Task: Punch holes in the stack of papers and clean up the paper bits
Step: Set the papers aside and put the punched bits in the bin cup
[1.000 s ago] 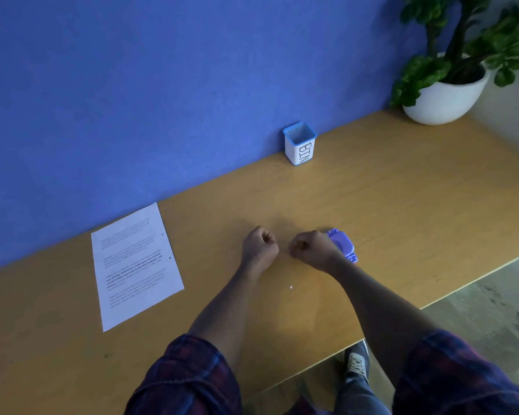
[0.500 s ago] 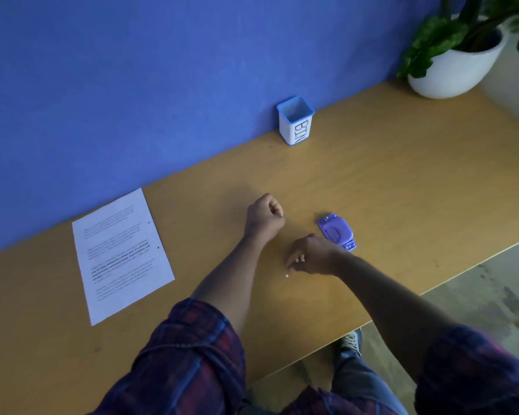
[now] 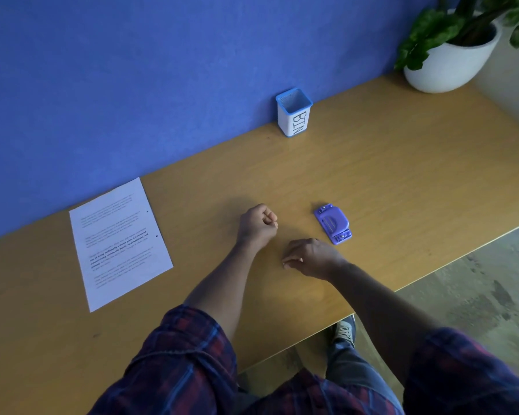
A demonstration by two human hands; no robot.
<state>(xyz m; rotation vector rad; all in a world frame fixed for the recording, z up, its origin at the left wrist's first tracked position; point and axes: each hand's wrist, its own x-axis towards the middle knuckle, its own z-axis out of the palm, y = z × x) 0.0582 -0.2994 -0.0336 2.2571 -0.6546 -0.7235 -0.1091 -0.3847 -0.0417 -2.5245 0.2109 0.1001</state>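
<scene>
Your left hand (image 3: 256, 224) rests on the wooden desk (image 3: 372, 181) as a closed fist, fingers curled tight into the palm; whether anything lies inside the fist cannot be determined. Your right hand (image 3: 310, 259) sits just beside it, nearer the desk's front edge, palm down with the fingertips (image 3: 286, 262) drawn together and lowered to the desk surface in a pinching posture; a small pale speck shows at the fingertips, but it is too small to confirm as a paper bit. The two hands are close yet apart. The purple hole punch (image 3: 332, 223) lies flat on the desk just to the right of both hands, touching neither. The stack of papers (image 3: 119, 242) lies flat to the left, well apart from the hands, with two punched holes visible along its right-hand edge. The small white container with a blue rim, labelled BIN (image 3: 293, 115), stands upright against the blue wall (image 3: 132, 70) at the back of the desk. A potted plant (image 3: 450, 52) in a white pot occupies the far right corner. Both forearms emerge from rolled plaid sleeves (image 3: 186, 363).
</scene>
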